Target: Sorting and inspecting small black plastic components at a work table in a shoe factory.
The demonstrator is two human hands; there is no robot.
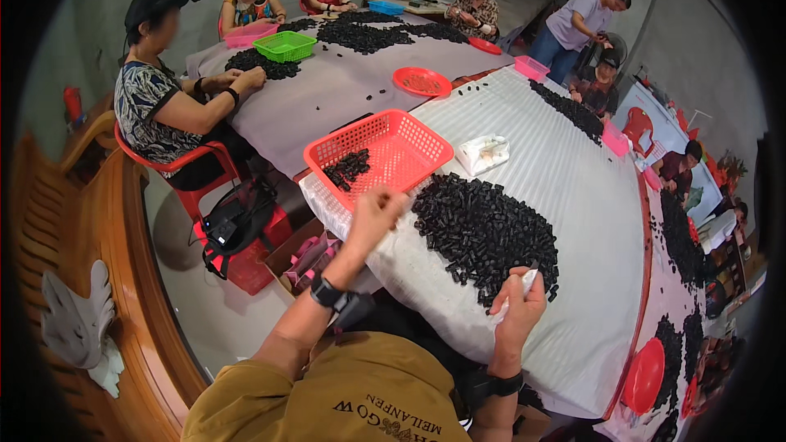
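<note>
My left hand [375, 217] is raised at the near edge of the red plastic basket [426, 147], its fingers curled together. Whatever it may hold is too small to make out. Inside the basket lies a small heap of short black pieces [347, 170]. My right hand [520, 304] grips a crumpled white tissue [529, 280] at the near edge of a large pile of black pieces [487, 233]. This pile spreads over the white striped cloth, to the right of the basket.
A white tissue packet [483, 154] stands beyond the pile, and a red round tray [422, 82] farther off. Other people sit around the joined tables with black heaps. A green basket [285, 47] is at the far left. A wooden bench [123, 278] and red chair [192, 188] stand left.
</note>
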